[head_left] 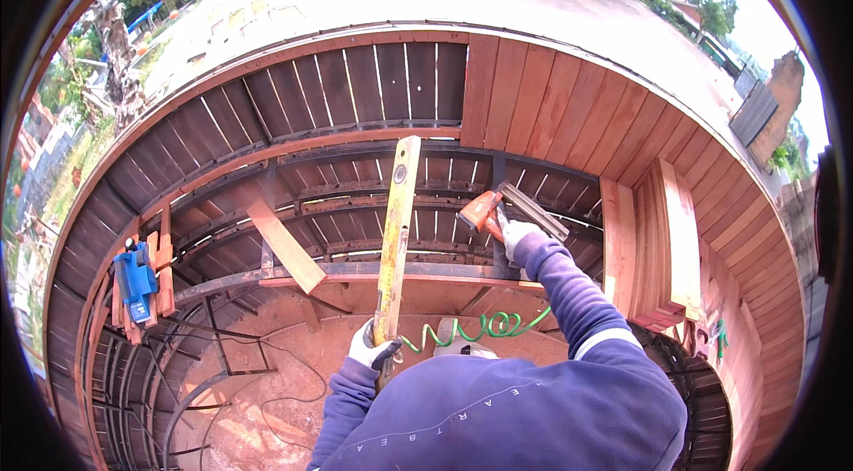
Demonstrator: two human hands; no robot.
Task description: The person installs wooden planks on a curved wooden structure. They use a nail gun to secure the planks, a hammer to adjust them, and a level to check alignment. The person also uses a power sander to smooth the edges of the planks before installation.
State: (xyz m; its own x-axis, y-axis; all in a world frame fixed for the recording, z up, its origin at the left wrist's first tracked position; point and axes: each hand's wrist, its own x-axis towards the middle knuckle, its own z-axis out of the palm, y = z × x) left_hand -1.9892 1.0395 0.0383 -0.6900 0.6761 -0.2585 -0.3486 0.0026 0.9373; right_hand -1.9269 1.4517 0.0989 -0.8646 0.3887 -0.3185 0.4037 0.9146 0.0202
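Observation:
My left hand (pixel 371 346), in a white and dark glove, is closed round the lower end of a long yellow spirit level (pixel 392 249). The level points away from me, its far end over the dark slatted bench frame. My right hand (pixel 517 233), also gloved, grips an orange nail gun (pixel 482 212) with a long metal magazine, held out ahead of me over the frame. Its trigger is hidden by the hand. A green coiled air hose (pixel 480 327) stretches in front of my body, partly hidden by my right arm.
A loose reddish board (pixel 286 244) lies slanted across the metal frame. Stacked boards (pixel 662 249) stand at right beside fitted planks (pixel 551 107). On the left, a blue power tool (pixel 135 283) rests on board pieces. A dark cable (pixel 306 373) trails over the dusty floor (pixel 258 400).

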